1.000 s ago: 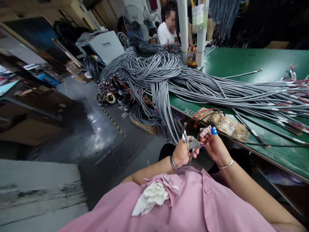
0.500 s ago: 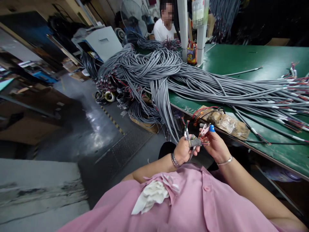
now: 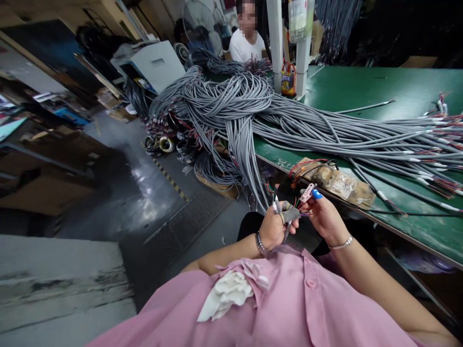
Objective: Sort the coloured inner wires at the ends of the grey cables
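the left hand (image 3: 277, 225) is closed round gray cable ends (image 3: 278, 207), off the near edge of the green tabletop (image 3: 365, 86); the right hand (image 3: 325, 217) pinches a pink clip (image 3: 307, 193) beside their loose wires.

A small pink tool (image 3: 307, 192) in the right hand (image 3: 325, 218) tilts more steeply than a second ago, its perforated flat side now showing where it appeared narrow and edge-on half a second earlier. The blue fingertip cover (image 3: 317, 193), upright at first, now leans toward the tool. Thin colored wires (image 3: 297, 202) beside the left hand (image 3: 274, 227) have fanned wider, and the wire tips (image 3: 277, 186) above its gray cable (image 3: 278, 206) splay less than half a second ago. Across the green table (image 3: 361, 86), a person in white (image 3: 247, 46), previously bent with face turned aside, sits higher, facing forward.
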### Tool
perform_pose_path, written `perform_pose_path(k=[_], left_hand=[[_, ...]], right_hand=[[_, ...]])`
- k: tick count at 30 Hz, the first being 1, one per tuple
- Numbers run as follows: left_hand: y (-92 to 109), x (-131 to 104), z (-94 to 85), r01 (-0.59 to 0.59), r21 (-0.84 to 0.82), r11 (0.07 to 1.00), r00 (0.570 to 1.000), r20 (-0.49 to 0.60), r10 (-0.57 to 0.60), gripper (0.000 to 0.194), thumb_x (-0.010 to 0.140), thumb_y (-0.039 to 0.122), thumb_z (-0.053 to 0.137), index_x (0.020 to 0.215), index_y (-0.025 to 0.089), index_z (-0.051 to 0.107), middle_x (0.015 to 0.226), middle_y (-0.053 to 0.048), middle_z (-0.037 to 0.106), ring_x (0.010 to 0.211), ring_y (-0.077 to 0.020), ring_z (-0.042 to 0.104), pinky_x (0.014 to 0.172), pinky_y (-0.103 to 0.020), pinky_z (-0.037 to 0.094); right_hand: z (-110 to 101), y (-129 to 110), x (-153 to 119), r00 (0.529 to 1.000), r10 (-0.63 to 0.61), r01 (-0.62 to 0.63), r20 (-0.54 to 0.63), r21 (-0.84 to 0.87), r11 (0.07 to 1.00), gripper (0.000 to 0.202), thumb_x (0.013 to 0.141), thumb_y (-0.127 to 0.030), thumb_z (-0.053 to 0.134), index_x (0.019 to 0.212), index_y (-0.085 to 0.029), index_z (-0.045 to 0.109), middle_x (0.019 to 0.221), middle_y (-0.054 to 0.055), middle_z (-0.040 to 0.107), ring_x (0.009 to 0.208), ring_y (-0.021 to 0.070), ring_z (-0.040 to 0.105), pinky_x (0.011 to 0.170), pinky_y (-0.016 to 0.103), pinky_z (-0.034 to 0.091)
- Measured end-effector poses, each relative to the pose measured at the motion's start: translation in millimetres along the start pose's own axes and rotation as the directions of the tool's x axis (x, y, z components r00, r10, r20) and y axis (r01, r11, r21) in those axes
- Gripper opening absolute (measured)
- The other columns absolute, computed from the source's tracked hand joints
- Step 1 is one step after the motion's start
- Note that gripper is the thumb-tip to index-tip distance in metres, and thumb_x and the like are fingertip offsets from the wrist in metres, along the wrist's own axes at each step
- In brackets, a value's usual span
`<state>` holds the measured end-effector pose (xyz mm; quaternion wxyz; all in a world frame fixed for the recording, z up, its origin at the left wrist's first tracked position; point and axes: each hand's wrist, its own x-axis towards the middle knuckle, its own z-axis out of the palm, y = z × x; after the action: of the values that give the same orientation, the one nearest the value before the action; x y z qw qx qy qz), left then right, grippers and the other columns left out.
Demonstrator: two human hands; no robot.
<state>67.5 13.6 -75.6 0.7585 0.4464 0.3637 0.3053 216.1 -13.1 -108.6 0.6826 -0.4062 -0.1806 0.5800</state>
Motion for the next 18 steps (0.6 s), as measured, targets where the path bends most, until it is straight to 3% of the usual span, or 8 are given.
perform_pose_path(k=[4, 6, 11, 18], left_hand=[[-1.6, 7.9, -0.4, 0.004, -0.014, 1.000, 1.000, 0.006, -0.004, 0.029, 0.066, 0.037, 0.070, 0.064, 0.015, 0.051, 0.051, 0.000, 0.059, 0.036, -0.0073, 0.049, 0.034, -0.019, 0.019], [-4.1, 11.1, -1.5, 0.002, -0.019, 1.000, 1.000, 0.009, -0.002, 0.028, 0.066, 0.035, 0.070, 0.063, 0.015, 0.051, 0.051, 0.000, 0.059, 0.035, -0.0071, 0.049, 0.034, -0.019, 0.018], [-10.1, 15.4, -4.0, -0.004, -0.031, 1.000, 1.000, 0.010, 0.005, 0.023, 0.067, 0.032, 0.068, 0.064, 0.015, 0.053, 0.052, 0.000, 0.059, 0.035, -0.0071, 0.049, 0.034, -0.019, 0.018], [-13.4, 16.8, -3.9, 0.017, -0.019, 1.000, 1.000, 0.016, -0.017, 0.024, 0.067, 0.032, 0.068, 0.063, 0.015, 0.052, 0.051, 0.000, 0.059, 0.035, -0.0076, 0.049, 0.033, -0.018, 0.021]], right_hand=[[-6.4, 7.6, 1.4, 0.965, -0.237, 0.212, -0.109, -0.205, 0.956, 0.031, 0.081, -0.051, 0.063, 0.077, -0.020, 0.068, 0.073, 0.002, 0.064, 0.060, 0.0119, 0.050, 0.058, 0.026, 0.042], [-7.4, 9.4, 3.0, 0.953, -0.280, 0.247, -0.115, -0.236, 0.940, 0.032, 0.080, -0.053, 0.063, 0.074, -0.021, 0.067, 0.070, 0.002, 0.062, 0.059, 0.0123, 0.050, 0.058, 0.027, 0.042], [-0.3, 6.9, 7.3, 0.999, -0.029, 0.029, 0.018, -0.011, 1.000, 0.044, 0.075, -0.065, 0.061, 0.078, -0.021, 0.067, 0.069, 0.003, 0.063, 0.060, 0.0147, 0.054, 0.057, 0.029, 0.045], [4.3, 6.2, 8.5, 0.999, -0.016, 0.018, -0.033, 0.055, 0.998, 0.042, 0.072, -0.063, 0.066, 0.080, -0.021, 0.067, 0.071, 0.003, 0.065, 0.060, 0.0158, 0.056, 0.056, 0.030, 0.046]])
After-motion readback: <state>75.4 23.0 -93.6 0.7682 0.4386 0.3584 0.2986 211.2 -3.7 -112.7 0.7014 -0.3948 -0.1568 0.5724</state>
